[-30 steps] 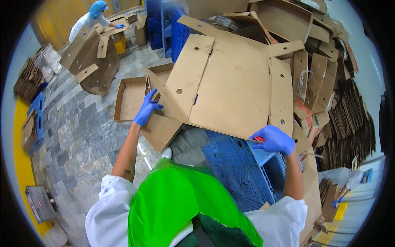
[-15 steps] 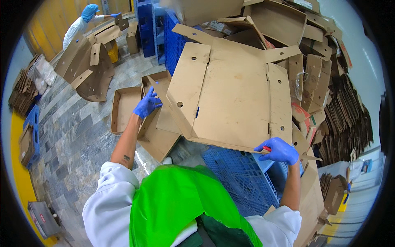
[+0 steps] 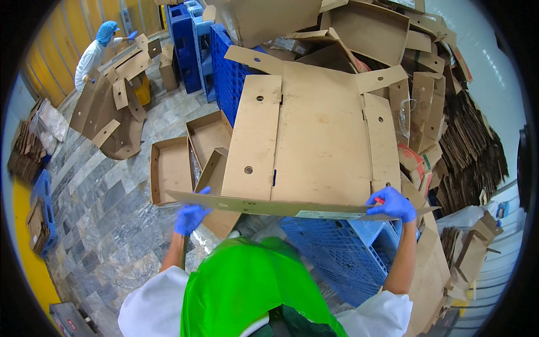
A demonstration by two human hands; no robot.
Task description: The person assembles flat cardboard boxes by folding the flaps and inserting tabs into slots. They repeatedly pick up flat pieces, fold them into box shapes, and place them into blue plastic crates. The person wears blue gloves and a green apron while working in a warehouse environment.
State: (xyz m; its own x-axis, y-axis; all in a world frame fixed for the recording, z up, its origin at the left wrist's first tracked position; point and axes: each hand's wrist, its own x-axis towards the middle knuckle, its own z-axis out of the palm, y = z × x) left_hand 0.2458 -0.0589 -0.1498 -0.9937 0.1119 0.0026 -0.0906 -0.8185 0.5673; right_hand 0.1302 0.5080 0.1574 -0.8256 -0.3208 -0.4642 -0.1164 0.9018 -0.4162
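Observation:
A large brown cardboard box (image 3: 323, 129), opened out, lies before me with its side flaps spread and its near wall raised. My left hand (image 3: 191, 218) is at the left part of that near wall, fingers closed about its edge, one fingertip showing above it. At the wall's right end, my right hand (image 3: 393, 204) grips the edge. A small red object (image 3: 379, 200) shows between its fingers; its kind is too hidden to tell. Below the box stands a blue plastic pallet (image 3: 331, 253).
Two shallow cardboard trays (image 3: 171, 168) lie on the tiled floor to the left. Heaped cardboard boxes (image 3: 373, 33) rise behind, beside stacked flattened cardboard (image 3: 469, 151). Upright blue pallets (image 3: 185, 48) stand at the back. A co-worker (image 3: 95, 56) handles cardboard at far left.
The box's near wall has swung up to face me. My left hand has come down and nearer, from beside the left flap to the near wall. My right hand still grips the right end.

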